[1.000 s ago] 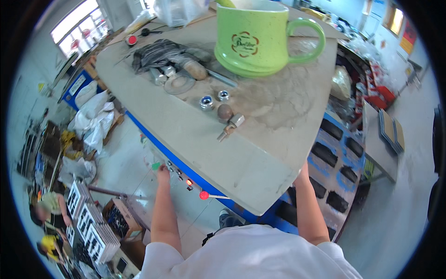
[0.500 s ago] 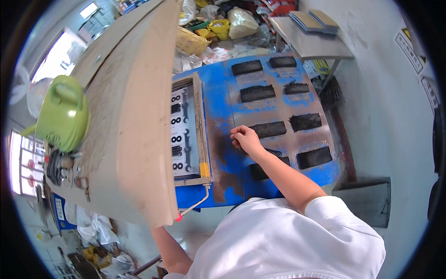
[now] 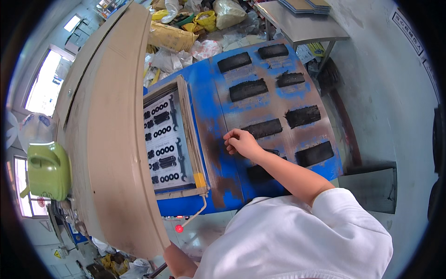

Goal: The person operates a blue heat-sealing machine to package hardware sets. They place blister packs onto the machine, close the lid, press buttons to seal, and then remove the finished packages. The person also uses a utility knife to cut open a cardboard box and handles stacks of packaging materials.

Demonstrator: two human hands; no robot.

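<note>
My right hand (image 3: 239, 143) hovers over the blue worn tabletop (image 3: 237, 186), beside a black rectangular block-like patch (image 3: 264, 129). Its fingers are curled together, and whatever they may hold is hidden. My left forearm (image 3: 179, 260) reaches behind a large beige cover (image 3: 118, 139), which hides the hand. To the right of that cover lies a framed panel, its metal frame (image 3: 191, 139) around a printed sheet (image 3: 171, 180) bearing wrenches and rows of small black rings and parts. Another black patch (image 3: 260, 173) is partly covered by my right forearm.
Several more black patches (image 3: 313, 154) lie in two columns on the tabletop. A bent lever with a red knob (image 3: 179, 228) sticks out near the frame's corner. A green watering can (image 3: 49, 171) stands at left. Bags (image 3: 174, 37) crowd the far side, near a steel table (image 3: 306, 23).
The beige cover's edge has shifted left, exposing more of the printed sheet. The whole view has moved somewhat. My right hand stays over nearly the same spot, fingers still curled.
</note>
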